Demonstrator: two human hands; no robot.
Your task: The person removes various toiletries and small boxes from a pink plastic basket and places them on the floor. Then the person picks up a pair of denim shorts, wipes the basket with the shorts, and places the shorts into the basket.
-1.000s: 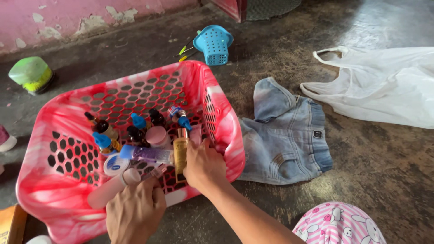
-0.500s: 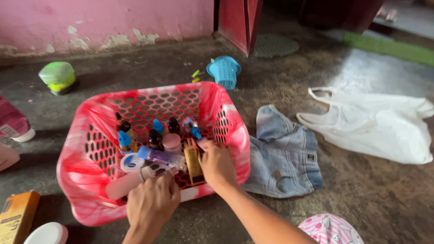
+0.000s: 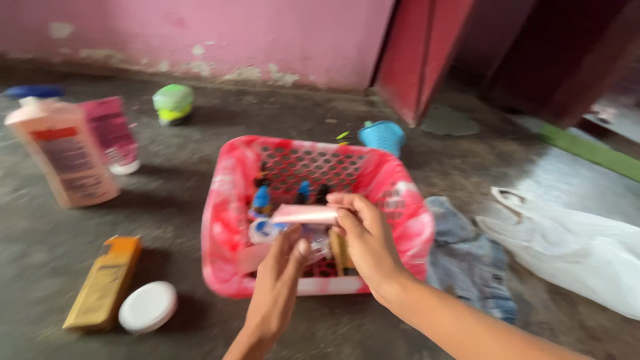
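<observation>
A red and white mesh basket [image 3: 230, 200] sits on the floor with several small bottles and tubes inside. My right hand [image 3: 363, 240] holds a pale pink tube [image 3: 303, 214] lifted above the basket's contents. My left hand [image 3: 280, 280] hovers at the basket's near edge just under the tube, fingers bent; whether it holds anything is lost in blur. A blue-capped bottle [image 3: 261, 197] stands inside the basket behind the tube.
On the floor at left lie an orange box [image 3: 103, 283], a white lid [image 3: 148, 307], a large lotion bottle [image 3: 63, 157] and a pink bottle [image 3: 112, 133]. Denim shorts [image 3: 470, 260] and a white plastic bag [image 3: 573, 250] lie right. A blue cup [image 3: 381, 137] sits behind.
The view has swung up and to the left, showing more floor and bottles. My right hand has lifted a pink tube out of the basket; my left hand has risen toward it.
</observation>
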